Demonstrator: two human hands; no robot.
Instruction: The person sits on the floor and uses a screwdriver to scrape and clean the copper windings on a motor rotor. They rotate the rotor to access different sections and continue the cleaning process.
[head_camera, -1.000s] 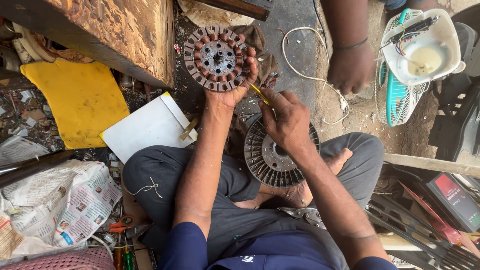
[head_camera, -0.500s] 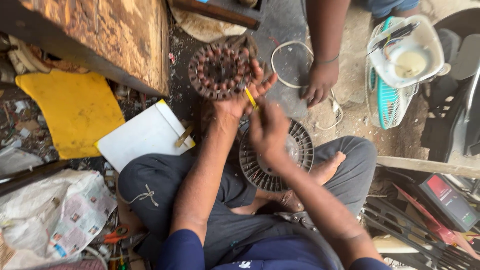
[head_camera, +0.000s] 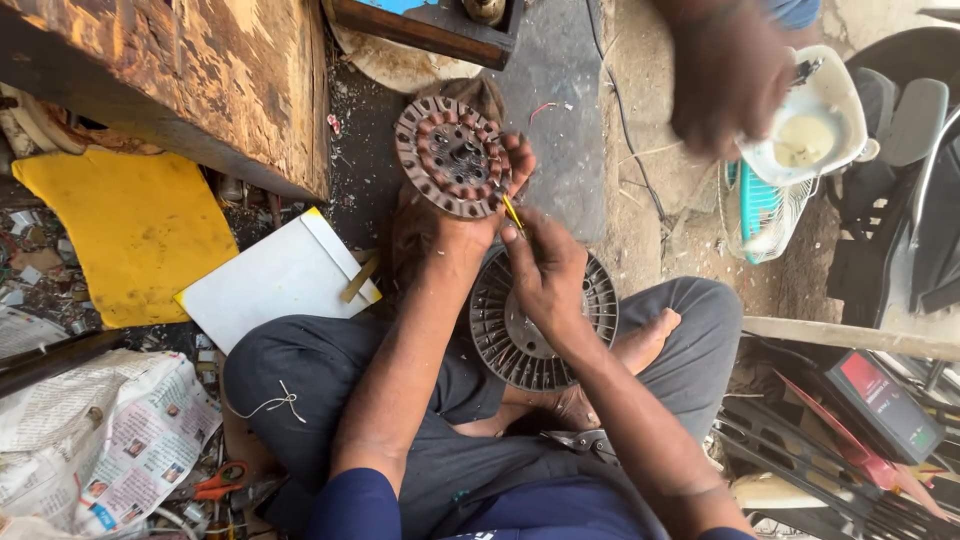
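yellow strip pinched just right of the held stator

the round motor stator (head_camera: 450, 155), ringed with copper-coloured windings, is held up in the left hand (head_camera: 478, 210), whose palm is under its lower right edge and whose fingers (head_camera: 520, 160) are curled round the right rim. it is carried above the lap, face turned up toward the camera and slightly tilted.

the right hand (head_camera: 545, 270) is set just below and to the right of the stator, nearly touching the left hand. a thin yellow strip (head_camera: 511, 212) is pinched between its thumb and forefinger. the strip's long axis runs from lower right to upper left, and its upper end is at, or just short of, the stator's lower right rim; whether it has entered a slot cannot be told. so the stator lies up and to the left of the right hand, along the strip's own line.

beneath both hands, a finned grey rotor housing (head_camera: 545, 340) is rested on the crossed legs. a white board (head_camera: 275, 280) and a yellow sheet (head_camera: 130, 230) lie on the ground to the left. another person's hand (head_camera: 730, 75), blurred, is seen at upper right beside a white bowl (head_camera: 810, 125).
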